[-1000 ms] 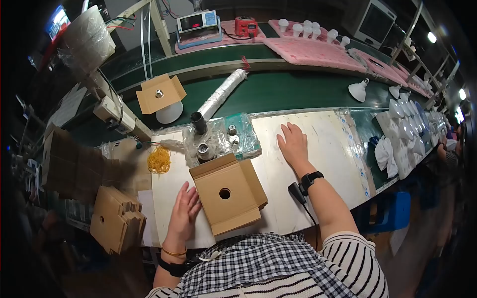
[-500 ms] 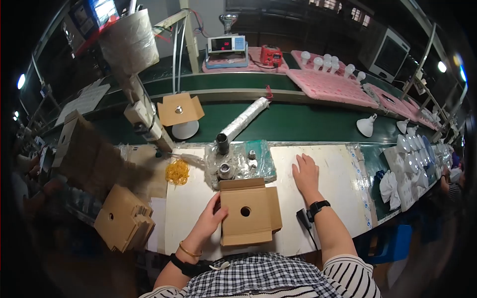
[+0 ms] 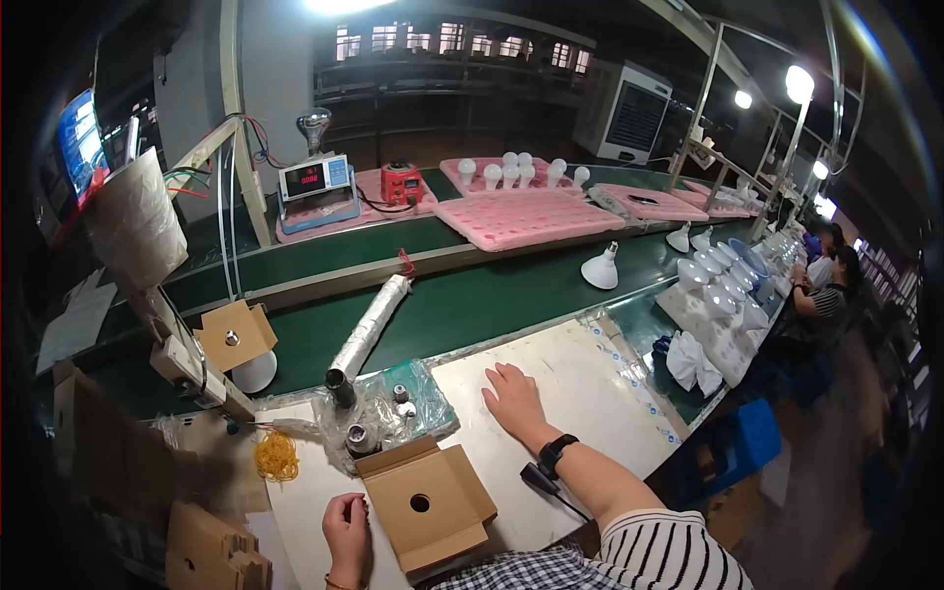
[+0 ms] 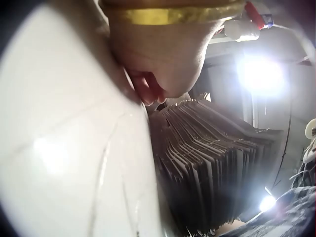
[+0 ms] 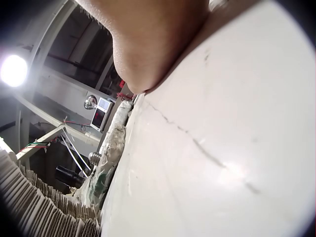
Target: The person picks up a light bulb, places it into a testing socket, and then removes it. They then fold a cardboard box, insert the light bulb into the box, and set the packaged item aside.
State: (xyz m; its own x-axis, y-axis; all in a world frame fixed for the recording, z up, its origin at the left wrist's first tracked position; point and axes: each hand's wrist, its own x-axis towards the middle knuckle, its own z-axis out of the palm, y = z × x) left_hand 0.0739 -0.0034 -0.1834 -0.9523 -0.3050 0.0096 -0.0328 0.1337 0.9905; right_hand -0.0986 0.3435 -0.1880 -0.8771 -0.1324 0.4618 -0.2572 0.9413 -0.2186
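A cardboard piece [image 3: 425, 521] with raised flaps and a round hole lies on the white work surface [image 3: 590, 433] in the head view. Just left of it is the left hand [image 3: 346, 539], its fingers loosely curled, holding nothing and apart from the cardboard. In the left wrist view, that hand's curled fingers [image 4: 148, 89] are beside the white surface. The right hand [image 3: 516, 401] rests palm down on the board, fingers extended, with nothing in it. A black plug with a cable [image 3: 541, 480] lies by the right wrist. The right wrist view shows mostly the hand's heel [image 5: 148, 49].
Behind the cardboard stand metal sockets [image 3: 360, 441] on a plastic-wrapped base, beside yellow rubber bands [image 3: 276, 458]. Stacked cardboard [image 3: 211, 551] is at left. A cardboard piece with a lamp [image 3: 236, 336] stands on the green belt [image 3: 462, 295]. Lamps [image 3: 723, 285] fill a rack at right.
The head view has tilted up and turned right. The left hand has come off the cardboard's left edge and its fingers have curled in. The right hand stays resting on the board.
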